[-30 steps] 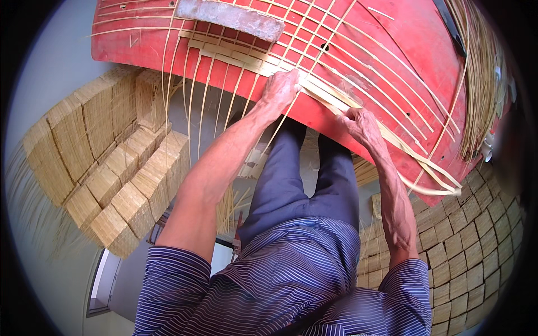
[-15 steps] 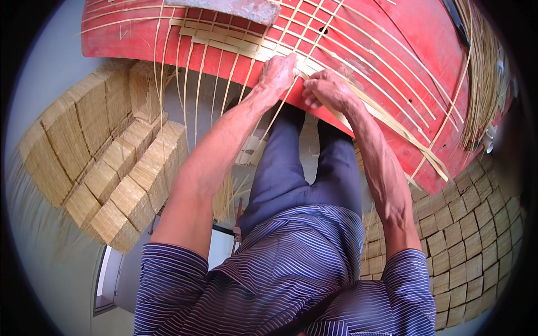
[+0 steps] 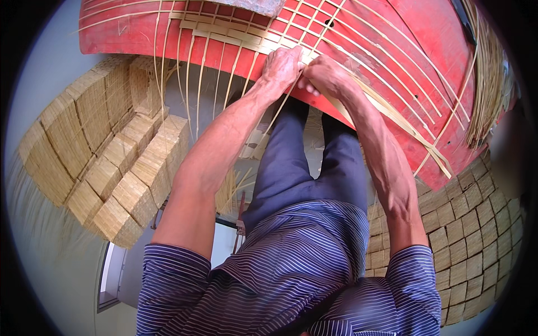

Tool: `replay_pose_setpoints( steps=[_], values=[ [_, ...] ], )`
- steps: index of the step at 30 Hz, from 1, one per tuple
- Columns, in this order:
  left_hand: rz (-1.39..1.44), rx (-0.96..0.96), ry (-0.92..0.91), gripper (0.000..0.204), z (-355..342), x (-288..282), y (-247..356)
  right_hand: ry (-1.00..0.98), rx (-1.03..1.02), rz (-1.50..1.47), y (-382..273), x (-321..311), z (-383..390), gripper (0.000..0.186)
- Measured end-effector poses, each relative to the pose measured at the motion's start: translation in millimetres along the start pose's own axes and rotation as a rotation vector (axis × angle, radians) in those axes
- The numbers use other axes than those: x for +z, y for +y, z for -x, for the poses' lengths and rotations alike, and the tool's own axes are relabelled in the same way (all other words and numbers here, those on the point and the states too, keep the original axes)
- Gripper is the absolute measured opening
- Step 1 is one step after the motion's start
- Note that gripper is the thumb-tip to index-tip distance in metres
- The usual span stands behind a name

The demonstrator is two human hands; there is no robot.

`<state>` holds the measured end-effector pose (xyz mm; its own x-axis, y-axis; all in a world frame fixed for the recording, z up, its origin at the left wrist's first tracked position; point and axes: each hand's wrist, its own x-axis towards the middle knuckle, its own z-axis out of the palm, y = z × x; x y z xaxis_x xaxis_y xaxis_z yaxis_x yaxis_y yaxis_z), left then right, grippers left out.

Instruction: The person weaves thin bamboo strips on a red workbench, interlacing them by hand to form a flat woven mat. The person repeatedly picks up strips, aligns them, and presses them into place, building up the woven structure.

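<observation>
Thin pale bamboo strips (image 3: 392, 50) cross in an open lattice on a red board (image 3: 437, 78), with flat wider strips (image 3: 224, 33) woven along its near edge. My left hand (image 3: 280, 70) has its fingers closed on the weave at the board's near edge, pinching the strips. Right beside it, my right hand (image 3: 328, 75) is curled at the flat strips, whose long ends run off to the right beneath my wrist; what its fingertips hold is hidden. A rough metal bar (image 3: 246, 7) rests on the lattice above my hands.
Stacked woven straw-coloured blocks (image 3: 89, 129) stand at left, more (image 3: 471, 235) at lower right. A bundle of long thin strips (image 3: 485, 95) and a dark tool (image 3: 465, 22) lie at the board's right. Strip ends hang over the near edge; my legs are beneath.
My right hand has moved left and up from along the strips to beside my left hand, its fingers curled. My left hand has shifted slightly upward with the view.
</observation>
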<state>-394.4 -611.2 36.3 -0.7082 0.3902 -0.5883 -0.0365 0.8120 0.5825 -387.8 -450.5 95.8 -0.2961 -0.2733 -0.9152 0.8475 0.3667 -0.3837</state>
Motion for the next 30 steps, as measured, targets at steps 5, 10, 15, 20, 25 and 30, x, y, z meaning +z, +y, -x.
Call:
replay_pose_setpoints(
  steps=[5,10,15,20,25,30],
  values=[
    [-0.035,0.085,0.076,0.025,2,5,-11,0.01,-0.089,0.072,58,-39,67,0.033],
    [-0.129,0.053,-0.013,0.023,-4,-2,-4,0.102,0.009,0.107,171,-97,118,0.04],
    [-0.34,0.132,-0.096,0.025,-1,9,53,0.373,-0.114,0.531,201,-104,98,0.038],
    [-0.108,0.279,-0.125,0.019,10,92,106,0.533,-0.132,0.658,216,-99,78,0.035],
    [-0.076,0.169,-0.071,0.021,9,111,116,0.569,-0.188,0.621,219,-97,72,0.034],
    [-0.086,0.104,0.023,0.027,11,121,124,0.536,-0.257,0.575,227,-103,66,0.031]
  ],
)
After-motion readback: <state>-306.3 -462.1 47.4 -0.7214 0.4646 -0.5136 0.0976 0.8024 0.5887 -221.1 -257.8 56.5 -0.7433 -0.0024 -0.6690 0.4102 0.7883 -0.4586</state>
